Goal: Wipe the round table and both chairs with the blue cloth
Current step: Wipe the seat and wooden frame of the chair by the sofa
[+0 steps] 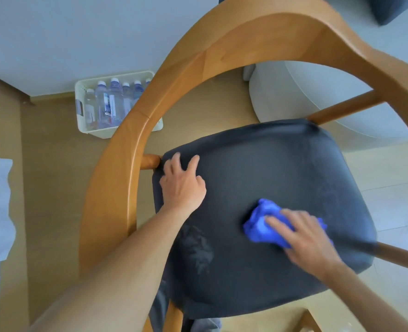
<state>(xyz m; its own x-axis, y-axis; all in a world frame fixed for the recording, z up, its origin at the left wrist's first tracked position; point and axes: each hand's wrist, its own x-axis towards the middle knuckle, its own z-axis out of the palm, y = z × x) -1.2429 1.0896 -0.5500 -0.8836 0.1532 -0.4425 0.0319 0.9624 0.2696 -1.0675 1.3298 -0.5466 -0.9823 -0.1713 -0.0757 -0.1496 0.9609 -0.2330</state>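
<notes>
— Blue cloth (262, 226), bunched, lies under the right hand (303, 238), whose straight fingers press it onto the chair's dark seat (270, 168).
— And the left hand (182, 185)?
— Fingers spread, flat on the seat's back-left corner, beside the curved wooden backrest (131, 144).
— Any containers?
— White basket (82, 125) on the floor behind the backrest, holding water bottles (115, 99). White round table base (294, 97) stands just past the seat.
</notes>
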